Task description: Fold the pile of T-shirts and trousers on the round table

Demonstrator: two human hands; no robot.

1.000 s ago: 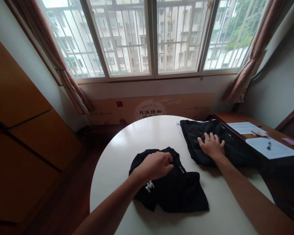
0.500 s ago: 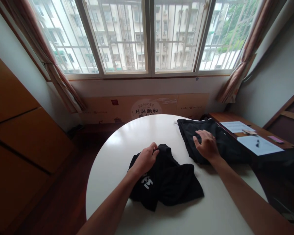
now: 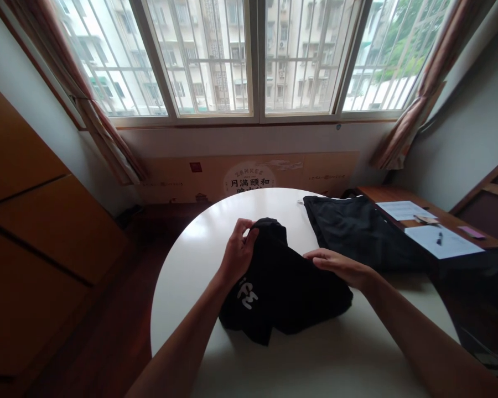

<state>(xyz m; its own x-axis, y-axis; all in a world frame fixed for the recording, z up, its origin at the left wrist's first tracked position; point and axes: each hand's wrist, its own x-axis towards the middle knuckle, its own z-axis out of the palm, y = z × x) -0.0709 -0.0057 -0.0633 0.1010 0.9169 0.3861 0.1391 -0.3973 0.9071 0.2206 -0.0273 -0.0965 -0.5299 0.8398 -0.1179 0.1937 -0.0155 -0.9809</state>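
Note:
A crumpled black T-shirt (image 3: pixel 290 287) with white lettering lies partly lifted on the white round table (image 3: pixel 182 282). My left hand (image 3: pixel 238 249) is closed on the shirt's far left edge and holds that part up. On the other side, my right hand (image 3: pixel 336 265) has its fingers and thumb at the shirt's right upper edge, which looks pinched between them; the fingertips are partly hidden. Just beyond the right hand, a folded dark garment (image 3: pixel 357 232) rests at the table's right side.
A wooden desk (image 3: pixel 369 192) at the right bears paper sheets (image 3: pixel 444 241), a pen (image 3: pixel 440 238) and a pink pad (image 3: pixel 471 232). Behind the table stands a printed cardboard panel (image 3: pixel 315 166) below a barred window (image 3: pixel 255 66). An orange-brown cabinet (image 3: pixel 29 237) is at the left.
My right hand has come off the folded dark garment and moved left and down to the T-shirt. My left hand has raised the T-shirt's far edge, and the cloth is more stretched out.

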